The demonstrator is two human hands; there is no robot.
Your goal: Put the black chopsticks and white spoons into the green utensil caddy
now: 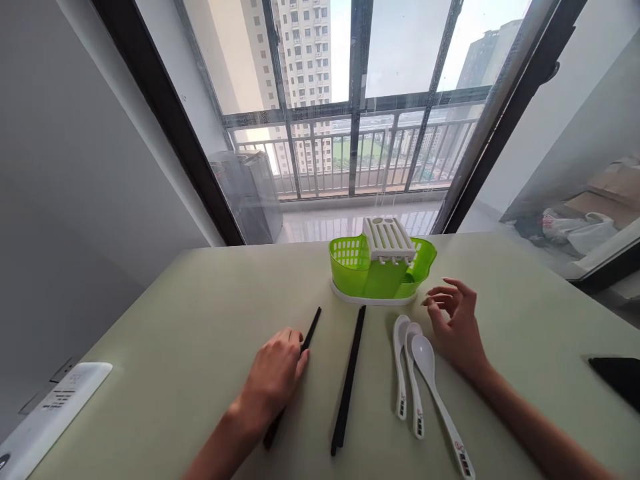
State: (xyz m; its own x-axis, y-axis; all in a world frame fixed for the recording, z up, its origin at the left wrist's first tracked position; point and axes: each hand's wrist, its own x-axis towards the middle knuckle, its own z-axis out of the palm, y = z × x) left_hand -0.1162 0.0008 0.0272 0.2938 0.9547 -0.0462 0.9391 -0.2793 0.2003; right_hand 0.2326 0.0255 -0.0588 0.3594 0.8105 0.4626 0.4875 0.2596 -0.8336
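My left hand (pixel 275 370) is closed around dark chopsticks (pixel 313 329), which slant on the table with both ends sticking out past the fingers. To its right lie more black chopsticks (pixel 351 373), close together. Three white spoons rest further right: a short one (pixel 401 363), a second (pixel 415 383) beside it, and a longer one (pixel 424 355). Near their bowls my right hand (pixel 454 323) hovers with bent fingers apart, holding nothing. Beyond it stands a green utensil caddy (pixel 387 283) with a white base, a white slotted top (pixel 390 239) and small hooks.
The pale tabletop (pixel 200 300) reaches to a framed glass door at the back. A white oblong device (pixel 55 417) lies at the left edge. A black object (pixel 617 377) shows at the right edge, and plastic bags (pixel 577 227) sit behind the glass.
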